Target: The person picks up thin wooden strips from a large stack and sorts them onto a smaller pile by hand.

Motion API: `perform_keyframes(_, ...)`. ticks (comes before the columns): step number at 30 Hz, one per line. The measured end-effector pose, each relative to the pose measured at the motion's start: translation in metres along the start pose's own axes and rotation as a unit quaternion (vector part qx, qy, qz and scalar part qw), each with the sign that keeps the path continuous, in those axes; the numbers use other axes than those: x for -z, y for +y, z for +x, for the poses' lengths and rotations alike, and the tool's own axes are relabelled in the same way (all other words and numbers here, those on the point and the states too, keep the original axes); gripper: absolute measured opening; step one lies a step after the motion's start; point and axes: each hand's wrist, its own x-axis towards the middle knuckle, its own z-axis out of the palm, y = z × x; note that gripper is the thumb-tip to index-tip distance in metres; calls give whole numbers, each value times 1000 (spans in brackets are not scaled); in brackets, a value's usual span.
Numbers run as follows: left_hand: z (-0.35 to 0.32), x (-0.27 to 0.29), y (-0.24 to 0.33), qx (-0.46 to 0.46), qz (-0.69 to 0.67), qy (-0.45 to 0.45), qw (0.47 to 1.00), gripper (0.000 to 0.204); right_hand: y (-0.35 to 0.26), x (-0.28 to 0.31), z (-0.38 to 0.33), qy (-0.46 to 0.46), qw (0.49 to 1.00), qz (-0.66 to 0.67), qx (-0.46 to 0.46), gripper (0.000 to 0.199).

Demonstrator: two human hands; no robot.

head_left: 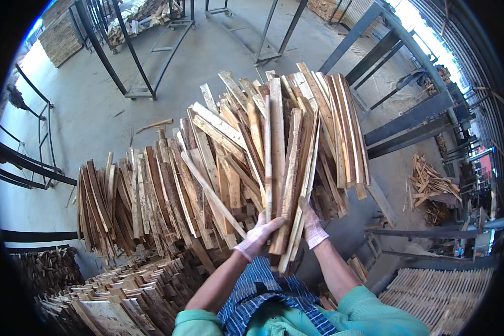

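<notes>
The held strips (290, 179), a few long, rough lengths of wood, stand between the two gloved hands, with their long axis running away from the body. Their far ends tip slightly to the right, and their near ends hang just below the grip, over the blue striped apron (246, 299). The left hand (256, 235) clasps the bundle from the left, thumb laid across the wood; the right hand (313, 228) presses in from the right side, so the strips are squeezed between the two.

The fingers of both hands are largely hidden by the wood, and how many strips are in the grip is hard to make out. The far ends overlap the big pile (176, 187) beyond, whose strips point much the same way, so the border between held and loose wood is unclear. One pale strip (213, 193) slants across, its near end just beside the left hand.

The pile crowds the far and left sides of the grip. Right of the right hand a patch of grey floor (350, 238) is open, up to a metal rail (420, 234) farther right. Beyond the pile, wider floor stretches toward upright metal frames (151, 67).
</notes>
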Motion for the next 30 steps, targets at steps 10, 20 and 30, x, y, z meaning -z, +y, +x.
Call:
perform_keyframes(10,0,20,-54,-210,238,182,931,92,28,2,-4,43,996,-62,48,63)
perform_keyframes(20,-174,23,-66,-384,131,373,834,119,30,-181,-108,-338,924,-181,-16,83)
perform_keyframes(30,-333,23,-159,-564,-157,599,547,108,171,-349,-237,-607,683,-384,-133,69)
